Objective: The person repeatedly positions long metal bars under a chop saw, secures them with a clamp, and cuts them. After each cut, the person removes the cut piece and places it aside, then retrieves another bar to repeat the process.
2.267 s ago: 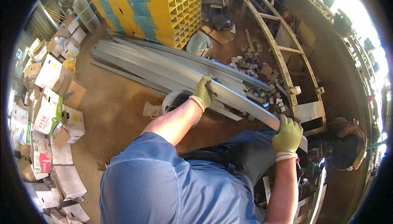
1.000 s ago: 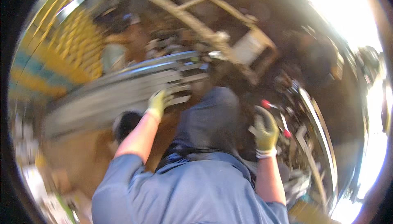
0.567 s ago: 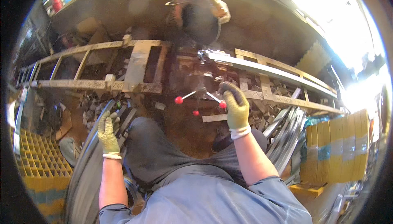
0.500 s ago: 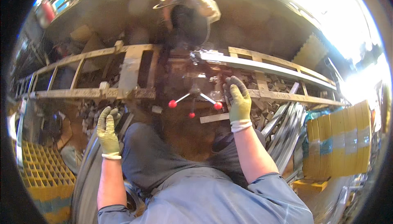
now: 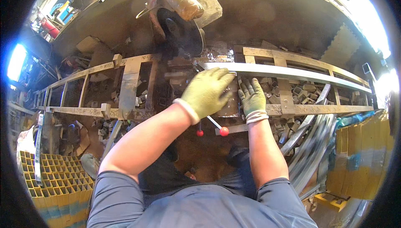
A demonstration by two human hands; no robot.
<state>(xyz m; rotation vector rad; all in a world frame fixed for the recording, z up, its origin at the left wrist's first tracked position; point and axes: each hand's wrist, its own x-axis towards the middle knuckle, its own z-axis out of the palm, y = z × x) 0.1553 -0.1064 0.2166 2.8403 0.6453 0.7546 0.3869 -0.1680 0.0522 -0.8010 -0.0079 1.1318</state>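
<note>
My left hand (image 5: 209, 91), in a yellow-green glove, reaches across to the near edge of a long silver metal bar (image 5: 288, 72). Its fingers point right over the bar's left end, with the thumb apart below; whether they press on the bar is unclear. Just right of it, my right hand (image 5: 253, 98), gloved too, is open with fingers stretched toward the bar, a little short of it. Beneath my left forearm, a crank handle with red knobs (image 5: 224, 131) is partly hidden. Beyond the bar's left end stands a cut-off saw (image 5: 177, 25) with a dark guard.
Ladder-like frames (image 5: 96, 112) extend left and right of the saw, with small cut tube pieces (image 5: 303, 94) around them. Silver bars (image 5: 311, 153) lie at the right beside a taped yellow stack (image 5: 359, 157). Bundled yellow square tubes (image 5: 58, 182) stand at the left.
My left hand has swung from the far left up and right to the bar's left end. My right hand has shifted slightly right. The view has moved, and the saw shows more sharply.
</note>
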